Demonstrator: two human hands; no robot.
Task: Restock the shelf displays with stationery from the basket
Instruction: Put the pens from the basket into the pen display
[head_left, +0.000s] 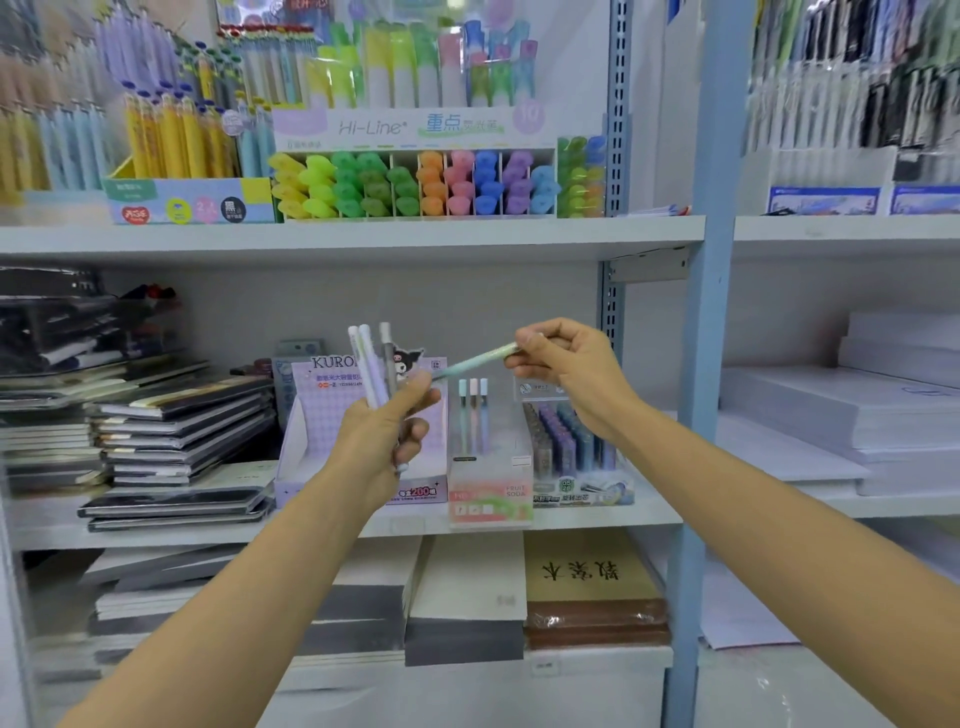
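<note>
My left hand (387, 426) grips a bunch of pale pens (370, 364) that stand upright above its fingers. My right hand (563, 364) pinches the upper end of a mint-green pen (475, 361), whose lower end reaches my left thumb. Both hands hover in front of the middle shelf. Behind them stands a lilac Kuromi display box (322, 431) and a clear Fruit Soda pen holder (488, 467) with three pastel pens (474, 400) in it. The basket is out of view.
A box of purple and blue refills (571, 452) sits right of the clear holder. Stacked notebooks (176, 426) fill the shelf's left side. Highlighters (415, 184) line the upper shelf. A blue upright post (711, 312) divides the shelving; paper reams (852, 410) lie beyond it.
</note>
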